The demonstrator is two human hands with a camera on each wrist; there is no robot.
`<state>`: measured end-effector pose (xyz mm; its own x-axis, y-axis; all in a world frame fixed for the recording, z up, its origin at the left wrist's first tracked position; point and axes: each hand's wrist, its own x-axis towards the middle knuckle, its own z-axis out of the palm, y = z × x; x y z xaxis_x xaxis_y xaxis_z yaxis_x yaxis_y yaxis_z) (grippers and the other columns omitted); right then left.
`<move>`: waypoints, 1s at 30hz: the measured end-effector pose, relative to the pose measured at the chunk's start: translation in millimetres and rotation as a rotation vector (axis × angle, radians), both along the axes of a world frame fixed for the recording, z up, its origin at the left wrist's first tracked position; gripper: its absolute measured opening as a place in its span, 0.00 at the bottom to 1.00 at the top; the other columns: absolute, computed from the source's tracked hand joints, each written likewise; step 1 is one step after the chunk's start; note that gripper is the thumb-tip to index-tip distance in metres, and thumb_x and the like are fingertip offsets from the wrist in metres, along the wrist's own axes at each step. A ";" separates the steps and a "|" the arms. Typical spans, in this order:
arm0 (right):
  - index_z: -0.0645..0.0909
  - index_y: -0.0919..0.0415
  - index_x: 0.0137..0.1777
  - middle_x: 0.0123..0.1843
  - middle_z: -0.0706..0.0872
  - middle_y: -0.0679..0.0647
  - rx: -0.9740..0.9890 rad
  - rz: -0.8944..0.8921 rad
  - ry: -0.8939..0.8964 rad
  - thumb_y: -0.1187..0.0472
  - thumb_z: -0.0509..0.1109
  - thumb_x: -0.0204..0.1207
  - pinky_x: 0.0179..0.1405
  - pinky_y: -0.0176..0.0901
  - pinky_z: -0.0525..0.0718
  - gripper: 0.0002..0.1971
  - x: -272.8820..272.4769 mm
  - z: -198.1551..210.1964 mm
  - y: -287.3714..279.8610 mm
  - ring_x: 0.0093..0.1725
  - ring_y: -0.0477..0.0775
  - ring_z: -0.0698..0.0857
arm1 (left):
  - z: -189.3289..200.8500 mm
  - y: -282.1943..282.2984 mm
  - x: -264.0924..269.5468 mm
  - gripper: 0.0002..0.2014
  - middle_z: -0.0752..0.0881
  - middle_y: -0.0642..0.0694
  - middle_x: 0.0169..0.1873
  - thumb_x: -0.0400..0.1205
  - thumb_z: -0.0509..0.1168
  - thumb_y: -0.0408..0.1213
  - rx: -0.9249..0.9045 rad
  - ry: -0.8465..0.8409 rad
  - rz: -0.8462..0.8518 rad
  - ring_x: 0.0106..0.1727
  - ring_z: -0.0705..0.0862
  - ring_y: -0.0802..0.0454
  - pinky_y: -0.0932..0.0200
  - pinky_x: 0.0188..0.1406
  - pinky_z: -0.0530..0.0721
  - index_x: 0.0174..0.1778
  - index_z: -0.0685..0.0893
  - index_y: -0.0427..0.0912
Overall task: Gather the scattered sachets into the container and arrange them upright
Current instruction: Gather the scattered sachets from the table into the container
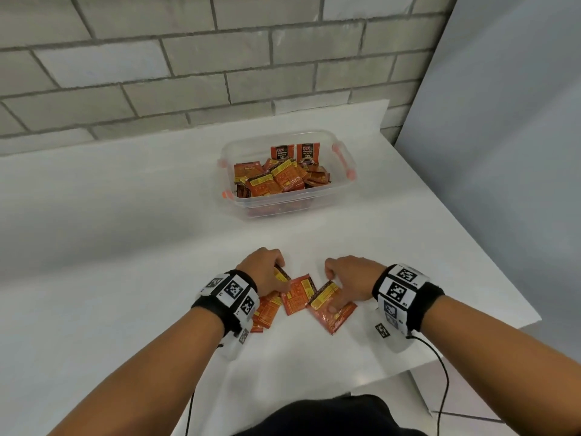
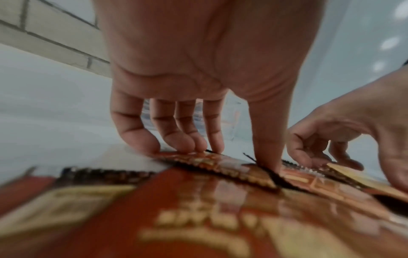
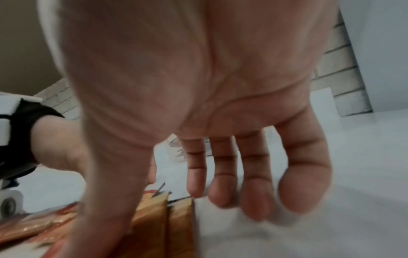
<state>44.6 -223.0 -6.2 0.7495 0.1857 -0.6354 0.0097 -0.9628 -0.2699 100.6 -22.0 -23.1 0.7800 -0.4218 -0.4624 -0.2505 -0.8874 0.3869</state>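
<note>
Several orange sachets lie flat on the white table between my hands. My left hand [image 1: 276, 272] arches over one with a yellow label [image 1: 280, 273]; its fingertips [image 2: 198, 144] press the far edge and the thumb bears down on the seam beside it. Two more sachets [image 1: 267, 313] [image 1: 297, 294] lie by that wrist. My right hand [image 1: 333, 287] presses its thumb on the rightmost sachet [image 1: 320, 297], while its fingers [image 3: 243, 192] hang loosely just above the table. Farther back, the clear container [image 1: 314, 193] holds a loose heap of sachets, two upright [image 1: 295, 151] against its back wall.
A grey brick wall [image 1: 188, 73] runs behind the table. A white panel [image 1: 503, 152] stands at the right. The table's right edge [image 1: 490, 262] slants close to my right wrist. Orange latches [image 1: 344, 162] stick out from the container's sides.
</note>
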 end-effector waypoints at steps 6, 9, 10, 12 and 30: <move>0.72 0.58 0.62 0.46 0.76 0.48 0.137 -0.154 -0.053 0.55 0.79 0.68 0.42 0.39 0.78 0.27 -0.5 -3.7 -8.9 0.48 0.50 0.78 | -2.1 1.2 4.5 0.12 0.75 0.43 0.56 0.77 0.71 0.43 -0.083 -0.052 0.048 0.53 0.78 0.48 0.60 0.48 0.76 0.54 0.82 0.43; 0.71 0.57 0.67 0.42 0.75 0.45 0.208 -0.247 -0.069 0.61 0.76 0.72 0.37 0.33 0.79 0.25 -0.1 -3.7 -12.5 0.46 0.49 0.79 | -2.4 1.4 5.1 0.18 0.76 0.43 0.59 0.78 0.69 0.51 -0.104 -0.020 0.065 0.62 0.78 0.47 0.57 0.57 0.77 0.60 0.80 0.45; 0.70 0.57 0.68 0.43 0.75 0.45 0.221 -0.274 -0.081 0.62 0.74 0.74 0.37 0.33 0.79 0.24 0.1 -3.3 -14.3 0.47 0.49 0.79 | -2.0 -0.4 4.8 0.22 0.77 0.44 0.60 0.77 0.69 0.56 -0.086 -0.006 0.057 0.63 0.78 0.47 0.54 0.59 0.78 0.62 0.80 0.46; 0.70 0.56 0.69 0.49 0.77 0.49 0.243 -0.327 -0.100 0.64 0.71 0.76 0.37 0.34 0.78 0.23 0.4 -2.8 -17.5 0.48 0.50 0.80 | -1.7 -7.0 3.6 0.29 0.78 0.45 0.59 0.72 0.70 0.62 -0.011 -0.003 0.008 0.62 0.78 0.47 0.47 0.61 0.80 0.63 0.79 0.48; 0.68 0.60 0.68 0.57 0.70 0.54 0.019 -0.360 -0.221 0.46 0.78 0.66 0.53 0.43 0.72 0.35 -33.9 -17.7 -2.5 0.57 0.53 0.69 | 19.4 -8.8 31.8 0.09 0.81 0.46 0.45 0.78 0.68 0.37 -0.199 0.084 -0.017 0.44 0.82 0.46 0.60 0.38 0.76 0.53 0.79 0.43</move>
<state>10.8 -225.5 -23.9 0.8864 -0.1026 -0.4514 -0.2666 -0.9103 -0.3167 132.4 -30.8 -3.7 0.7345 -0.5237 -0.4316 -0.2239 -0.7874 0.5743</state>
